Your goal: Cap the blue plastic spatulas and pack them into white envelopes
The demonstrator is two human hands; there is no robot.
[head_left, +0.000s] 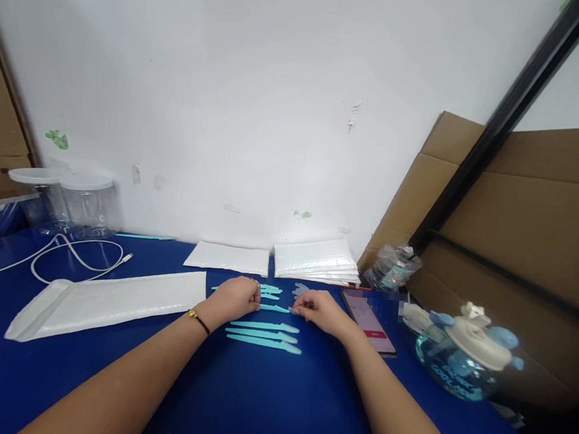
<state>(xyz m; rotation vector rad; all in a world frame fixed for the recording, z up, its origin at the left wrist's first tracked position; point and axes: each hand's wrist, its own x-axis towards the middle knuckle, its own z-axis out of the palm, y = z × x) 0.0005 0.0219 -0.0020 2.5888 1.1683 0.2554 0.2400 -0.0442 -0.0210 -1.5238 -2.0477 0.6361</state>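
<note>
My left hand [237, 298] is closed on the handle of a turquoise eyebrow razor [273, 308], whose blade end points right. At that end, the fingers of my right hand [318, 310] pinch a small clear cap [293, 310], partly hidden by the fingertips. Just beyond the right hand lies a little pile of clear caps [300, 289]. More turquoise razors [270, 289] lie behind the left hand, partly covered by it. Nearer to me, three razors [263, 334] rest side by side, their ends toward the right.
White padded envelopes [316, 259] are stacked by the wall, with another long envelope [112, 303] at left. A phone [369, 320] and a teal-tinted bottle [463, 358] stand or lie at right. Clear jars [87, 208] and a white cable [72, 263] occupy the left back.
</note>
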